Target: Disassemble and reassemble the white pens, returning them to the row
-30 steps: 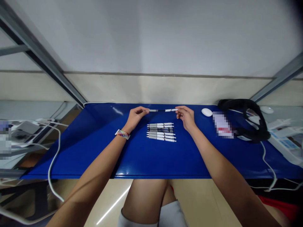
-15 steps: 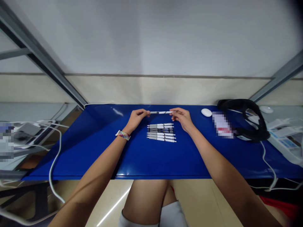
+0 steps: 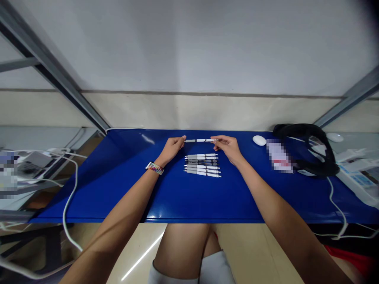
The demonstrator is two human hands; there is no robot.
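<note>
Blue, glossy covering is spread over the table (image 3: 118,189), and over its far part a single held pen (image 3: 199,141) is kept level, lying left to right between two hands. Its grey end is pinched by the left hand (image 3: 173,148), thumb and fingers closed together; how much of the tip is covered cannot be told. Its white rear end is taken by the right hand (image 3: 227,148), thumb and forefinger brought nearly together on the barrel, the other fingers loosely curled. With only the ends gripped, the pen is probably steadied while its middle is left uncovered.

Just nearer, a row of pens (image 3: 202,169) is laid side by side, all tips pointed left, presumably so that each can be picked up the same way round. Movement away from the body is limited by the wall (image 3: 189,112), close behind the far edge. The near edge is crossed by both forearms. On the right, room is narrowed by a white oval object (image 3: 259,140) and black strapped gear (image 3: 321,146); more sideways room is offered by the broad blue stretch to the left.
</note>
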